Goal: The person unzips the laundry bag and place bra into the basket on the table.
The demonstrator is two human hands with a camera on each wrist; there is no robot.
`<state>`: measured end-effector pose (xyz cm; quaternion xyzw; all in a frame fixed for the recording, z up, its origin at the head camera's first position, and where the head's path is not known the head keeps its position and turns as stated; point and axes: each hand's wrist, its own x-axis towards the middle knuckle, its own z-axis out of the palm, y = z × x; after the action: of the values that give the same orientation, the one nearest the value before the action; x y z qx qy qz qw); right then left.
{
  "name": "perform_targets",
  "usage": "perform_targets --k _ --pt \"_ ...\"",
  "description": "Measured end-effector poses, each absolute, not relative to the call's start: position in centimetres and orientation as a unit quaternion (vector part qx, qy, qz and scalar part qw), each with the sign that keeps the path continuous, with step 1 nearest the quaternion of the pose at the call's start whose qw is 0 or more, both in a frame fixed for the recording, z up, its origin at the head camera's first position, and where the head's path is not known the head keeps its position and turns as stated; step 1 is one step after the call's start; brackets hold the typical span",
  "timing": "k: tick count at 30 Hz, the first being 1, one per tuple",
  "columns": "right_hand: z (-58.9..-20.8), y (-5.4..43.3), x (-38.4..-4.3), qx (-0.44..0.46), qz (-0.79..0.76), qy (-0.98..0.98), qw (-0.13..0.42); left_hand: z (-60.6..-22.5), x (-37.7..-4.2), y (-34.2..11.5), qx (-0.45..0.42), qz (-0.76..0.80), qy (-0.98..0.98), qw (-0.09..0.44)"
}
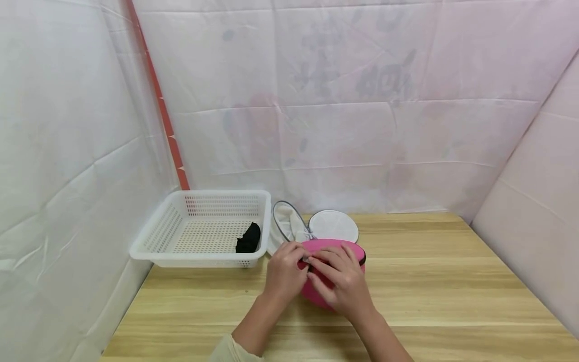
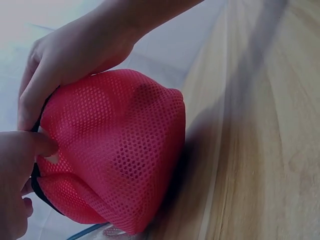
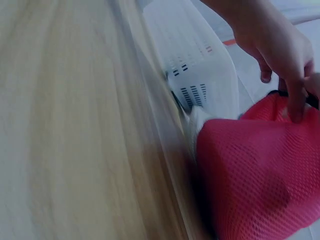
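Note:
A pink mesh laundry bag (image 1: 332, 245) with black edging stands on the table, and both hands are at its upper edge. My left hand (image 1: 285, 269) pinches that edge on the left side, around a gap in the black trim. Close beside it, my right hand (image 1: 346, 279) also grips the edge, its fingertips meeting the left ones over a small pale piece. In the left wrist view the bag's mesh side (image 2: 115, 145) bulges, and dark patches show through it. The right wrist view has the left hand (image 3: 275, 50) with fingers bent over the rim.
A white plastic basket (image 1: 201, 256) stands at the back left with a crumpled black cloth item (image 1: 250, 239) inside. Between basket and bag leans a white mesh piece (image 1: 289, 223) with a dark rim. Behind the bag sits a round white mesh piece (image 1: 333, 227). White sheeting walls surround the table.

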<state>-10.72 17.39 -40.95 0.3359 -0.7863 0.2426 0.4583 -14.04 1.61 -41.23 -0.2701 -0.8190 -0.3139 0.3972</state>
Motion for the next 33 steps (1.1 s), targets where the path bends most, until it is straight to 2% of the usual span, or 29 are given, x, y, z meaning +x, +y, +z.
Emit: perform_targets --k 5,12,16,22,27,33 --pt "-41.1 17.6 -10.8 0.37 0.228 -0.784 0.444 -41.2 -14.3 1.3 -0.261 -0.319 -0.824 0.388" --pt "-41.0 18.0 -11.4 0.396 0.2 -0.758 0.478 -40.7 -14.0 1.3 -0.23 -0.357 -0.855 0.298" --pt "-41.0 18.2 -11.6 0.396 0.228 -0.755 0.47 -40.4 -13.9 1.3 -0.229 -0.368 -0.858 0.276" --pt "-41.5 17.7 -11.2 0.324 0.358 -0.754 0.446 -40.7 -13.9 1.6 -0.249 -0.34 -0.85 0.316" --pt "-41.8 16.7 -10.6 0.236 0.41 -0.743 0.474 -41.1 -13.8 1.9 -0.262 -0.319 -0.837 0.36" --pt "-42.0 16.0 -10.6 0.174 0.392 -0.747 0.508 -41.5 -13.8 2.1 -0.263 -0.317 -0.826 0.386"
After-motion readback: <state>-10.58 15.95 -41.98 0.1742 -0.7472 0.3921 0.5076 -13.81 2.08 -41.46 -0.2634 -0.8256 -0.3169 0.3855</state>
